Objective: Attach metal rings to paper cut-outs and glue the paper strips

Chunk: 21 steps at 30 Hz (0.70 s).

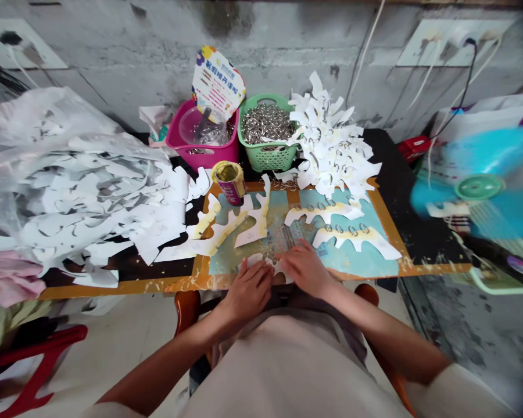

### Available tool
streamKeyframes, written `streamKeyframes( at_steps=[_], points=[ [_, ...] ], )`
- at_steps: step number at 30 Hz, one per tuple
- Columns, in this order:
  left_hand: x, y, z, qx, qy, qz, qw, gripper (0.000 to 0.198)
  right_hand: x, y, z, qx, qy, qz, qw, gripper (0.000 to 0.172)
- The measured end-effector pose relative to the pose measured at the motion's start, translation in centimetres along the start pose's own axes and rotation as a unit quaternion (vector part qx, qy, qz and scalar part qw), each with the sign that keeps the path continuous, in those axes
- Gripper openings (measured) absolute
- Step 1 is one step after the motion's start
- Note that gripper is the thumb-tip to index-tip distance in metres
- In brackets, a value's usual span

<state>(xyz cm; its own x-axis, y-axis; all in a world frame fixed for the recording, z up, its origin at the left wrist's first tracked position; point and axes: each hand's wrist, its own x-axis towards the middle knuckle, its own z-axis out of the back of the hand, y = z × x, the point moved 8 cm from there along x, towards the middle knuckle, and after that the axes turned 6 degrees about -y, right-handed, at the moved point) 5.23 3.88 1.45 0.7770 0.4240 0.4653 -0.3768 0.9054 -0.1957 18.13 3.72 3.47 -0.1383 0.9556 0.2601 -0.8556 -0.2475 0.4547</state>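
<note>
My left hand (250, 288) rests on a white cut piece (256, 259) at the table's front edge, its fingers pressed together over the piece. Close beside it, my right hand (304, 268) bends its fingers down at the same piece, near a small metal ring (265, 255); whatever is between its fingertips is too small to make out. Behind my hands lie white pieces with yellowish glue (226, 232). To the right, two glued pieces (353, 237) carry several metal rings. An open tin (229, 181) with a yellow-crusted rim stands behind the glued pieces.
A pink basket (204, 152) and a green basket (268, 155) full of rings stand near the wall. White pieces with rings (331, 145) are heaped at the right. A plastic bag (61, 125) and loose white pieces (152, 215) cover the left. A blue fan (479, 186) is far right.
</note>
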Motion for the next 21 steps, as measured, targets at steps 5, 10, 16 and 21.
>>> streamKeyframes(
  at_steps=[5, 10, 16, 21],
  points=[
    [-0.7, -0.3, -0.3, 0.035, -0.016, 0.033, 0.999, 0.039, 3.2, -1.3, 0.2, -0.008, -0.039, -0.015, 0.999, 0.014],
    [-1.4, -0.6, -0.5, 0.064, -0.054, 0.051, 0.995, 0.035, 3.9, -0.1, -2.3, 0.02, 0.051, 0.028, 0.998, 0.004],
    [-2.1, -0.8, -0.1, 0.116, -0.112, 0.062, 0.985, 0.028, 3.8, 0.1, -2.5, 0.065, 0.106, -0.012, 0.992, 0.01],
    [-2.3, -0.5, 0.7, 0.136, -0.149, 0.091, 0.975, 0.033, 3.9, -1.3, -2.6, 0.201, 0.08, -0.094, 0.972, 0.015]
  ],
)
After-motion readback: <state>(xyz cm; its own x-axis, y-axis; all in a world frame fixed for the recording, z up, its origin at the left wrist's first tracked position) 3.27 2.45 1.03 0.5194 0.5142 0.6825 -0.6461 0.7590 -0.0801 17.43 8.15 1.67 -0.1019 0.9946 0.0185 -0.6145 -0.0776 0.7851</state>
